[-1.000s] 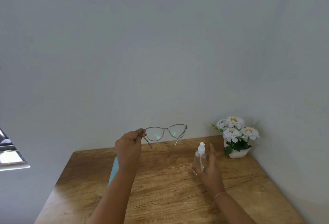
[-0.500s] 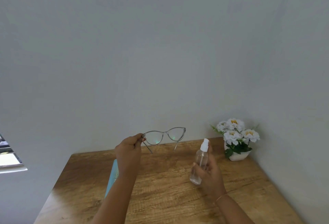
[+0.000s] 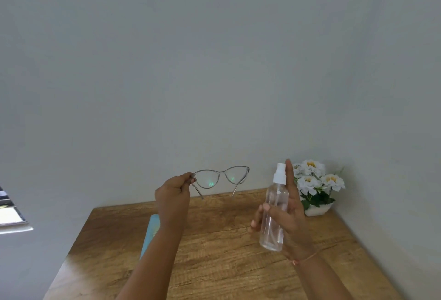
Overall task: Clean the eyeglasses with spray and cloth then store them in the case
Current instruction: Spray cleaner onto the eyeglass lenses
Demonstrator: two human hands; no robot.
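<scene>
Glasses and spray held up over the desk (image 3: 214, 264)

The left hand (image 3: 173, 196) pinches the glasses (image 3: 220, 177) by one corner. The right hand (image 3: 285, 221) wraps around the spray bottle (image 3: 274, 216), pointer finger up.

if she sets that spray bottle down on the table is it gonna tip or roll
The spray bottle looks tall and narrow, so it probably tips with a nudge. Its clear round body would likely roll if laid flat on the table. It seems light plastic, held loosely in the right hand.
</scene>
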